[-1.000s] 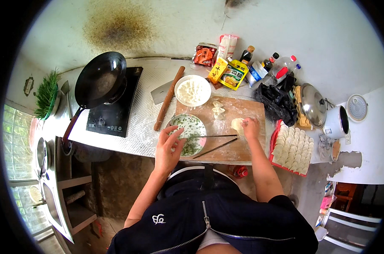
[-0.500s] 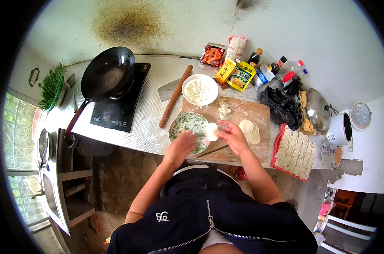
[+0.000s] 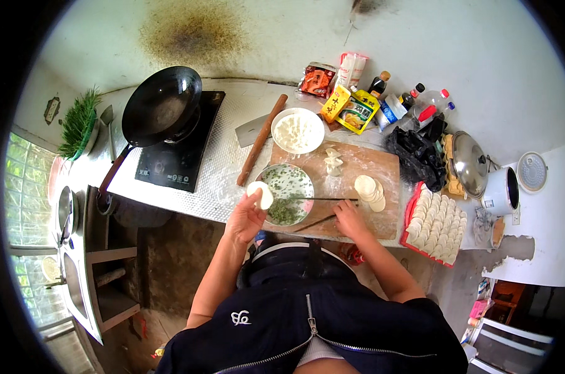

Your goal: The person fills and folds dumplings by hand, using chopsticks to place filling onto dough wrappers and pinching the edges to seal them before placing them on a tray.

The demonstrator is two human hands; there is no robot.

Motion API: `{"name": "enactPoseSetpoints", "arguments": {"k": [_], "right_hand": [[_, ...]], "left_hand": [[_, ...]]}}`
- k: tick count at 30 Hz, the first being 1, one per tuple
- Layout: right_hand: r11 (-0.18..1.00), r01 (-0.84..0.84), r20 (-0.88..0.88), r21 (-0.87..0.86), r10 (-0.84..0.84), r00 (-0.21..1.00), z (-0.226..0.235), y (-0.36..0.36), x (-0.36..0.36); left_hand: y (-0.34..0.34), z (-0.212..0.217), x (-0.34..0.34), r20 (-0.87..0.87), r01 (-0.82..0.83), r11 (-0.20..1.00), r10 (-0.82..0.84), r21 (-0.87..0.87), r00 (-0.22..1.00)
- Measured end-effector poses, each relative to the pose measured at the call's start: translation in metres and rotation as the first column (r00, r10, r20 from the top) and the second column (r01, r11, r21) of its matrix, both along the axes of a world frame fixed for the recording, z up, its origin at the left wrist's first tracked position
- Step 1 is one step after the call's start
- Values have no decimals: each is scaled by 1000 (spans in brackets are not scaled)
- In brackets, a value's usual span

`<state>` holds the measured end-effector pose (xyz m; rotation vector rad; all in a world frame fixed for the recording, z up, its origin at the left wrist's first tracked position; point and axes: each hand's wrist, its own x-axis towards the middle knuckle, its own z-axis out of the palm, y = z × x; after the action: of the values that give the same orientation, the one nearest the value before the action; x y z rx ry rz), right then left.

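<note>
My left hand (image 3: 246,218) pinches a round, pale dumpling wrapper (image 3: 261,195) at the left rim of a patterned bowl (image 3: 308,181). Green chopped filling (image 3: 283,210) lies in the bowl's near side. A dark chopstick (image 3: 325,199) reaches over the bowl's right rim, and my right hand (image 3: 349,218) has its fingers closed at the outer end. Left of that hand, a second dark stick (image 3: 316,223) rests on the floured wooden board (image 3: 382,171). Beyond my right hand sits a small stack of wrappers (image 3: 369,190).
A white bowl (image 3: 298,131) of white powder and a rolling pin (image 3: 262,140) lie farther back, beside a cleaver (image 3: 250,132). Rows of dumplings (image 3: 437,224) fill a red-edged tray at right. A wok (image 3: 161,103) stands on the black cooktop (image 3: 170,165) at left.
The wrapper has passed from my right hand to my left, which moved left to the bowl's rim. My right hand has come down to the chopstick on the board side.
</note>
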<state>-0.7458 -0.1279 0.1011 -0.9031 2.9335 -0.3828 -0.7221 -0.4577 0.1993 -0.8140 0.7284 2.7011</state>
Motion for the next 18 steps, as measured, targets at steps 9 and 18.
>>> {"name": "enactPoseSetpoints", "arguments": {"k": [9, 18], "right_hand": [[927, 130, 290, -351, -25, 957, 22, 19, 4], [839, 236, 251, -490, -123, 960, 16, -2, -17]], "left_hand": [[-9, 2, 7, -26, -44, 999, 44, -32, 999], [-10, 0, 9, 5, -46, 998, 46, -51, 999]]}}
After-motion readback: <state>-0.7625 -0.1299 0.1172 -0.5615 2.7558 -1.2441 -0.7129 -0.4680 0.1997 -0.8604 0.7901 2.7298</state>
